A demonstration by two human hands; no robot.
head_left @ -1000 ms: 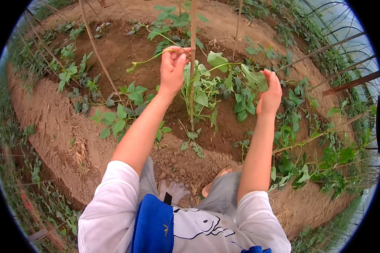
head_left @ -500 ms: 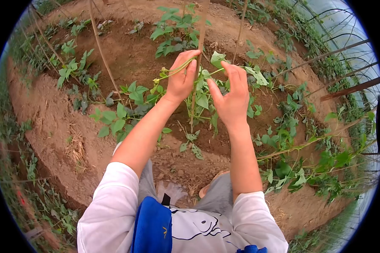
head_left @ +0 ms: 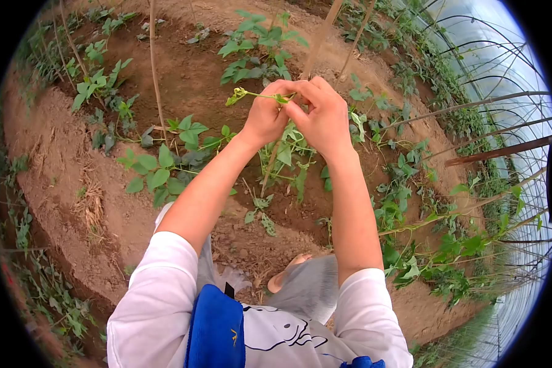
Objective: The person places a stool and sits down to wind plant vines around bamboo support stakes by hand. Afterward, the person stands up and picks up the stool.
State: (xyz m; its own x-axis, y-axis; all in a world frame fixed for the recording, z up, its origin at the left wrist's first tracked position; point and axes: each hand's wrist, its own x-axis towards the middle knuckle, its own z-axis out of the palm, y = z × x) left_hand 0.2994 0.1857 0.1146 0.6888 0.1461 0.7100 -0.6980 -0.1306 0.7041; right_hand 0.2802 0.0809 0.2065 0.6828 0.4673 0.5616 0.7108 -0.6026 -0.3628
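My left hand (head_left: 265, 118) is closed around a slender green vine (head_left: 259, 95) where it meets a thin wooden stake (head_left: 319, 38). The vine's yellow-green budding tip (head_left: 238, 95) pokes out to the left, above the fingers. My right hand (head_left: 323, 118) presses against the left one, its thumb and fingers pinched on the vine at the stake. The fingers hide the exact spot where vine and stake touch. Below the hands, the leafy lower part of the plant (head_left: 284, 153) grows from the soil around the stake's foot.
Another leafy plant (head_left: 260, 49) grows beyond the hands. A second stake (head_left: 155, 67) rises at left, with a low green plant (head_left: 156, 175) near its foot. Vines climb slanted poles (head_left: 472, 205) at right, by the plastic greenhouse wall (head_left: 503, 27).
My right hand has moved left, from spread fingers beside the stake to a pinch against my left hand. The stake's top now leans further right, and the vine's leafy right end is pulled in.
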